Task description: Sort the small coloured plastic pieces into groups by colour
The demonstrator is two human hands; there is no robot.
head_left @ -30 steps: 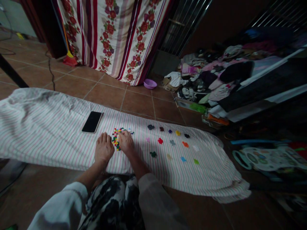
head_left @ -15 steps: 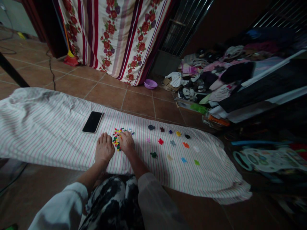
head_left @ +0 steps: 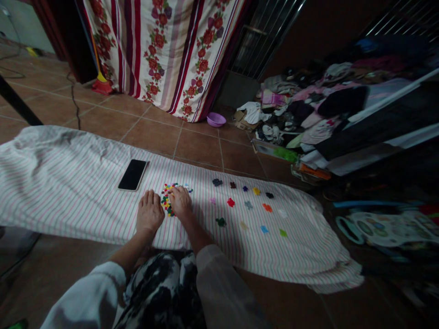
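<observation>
A pile of small multicoloured pieces lies on the striped cloth, partly covered by my right hand. Its fingers bend down and together into the pile; whatever is between the tips is hidden. Just left of the pile, my left hand rests palm down on the cloth with its fingers stretched out, holding nothing. To the right, little single-colour groups of pieces sit in rough rows, among them a red group, a yellow group, a dark green group and an orange group.
A phone with a dark screen lies left of my hands on the striped cloth, which drapes a long low surface. Beyond are a purple basin, a floral curtain and a heap of clothes.
My right hand has shifted very slightly over the pile. My left hand and the colour groups stay as they were; the view has turned a touch.
</observation>
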